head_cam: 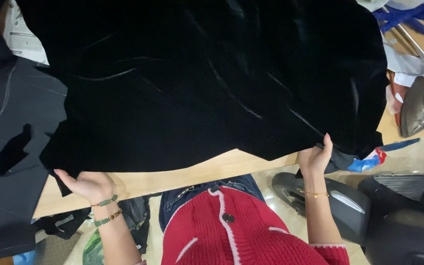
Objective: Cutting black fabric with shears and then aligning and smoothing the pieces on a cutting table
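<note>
Wooden worktop (pixel 212 169) runs under nearly everything, only its near edge bare. Black velvet cloth (pixel 207 73) covers most of it, hanging past that edge at both corners. Grey fabric (pixel 11 162) overlaps the left end. My left hand (pixel 88 184) has its grip clamped on the cloth's near left corner; my right hand (pixel 316 158) pinches the near right corner. Blue-red scrap (pixel 369 161) lies just beside.
</note>
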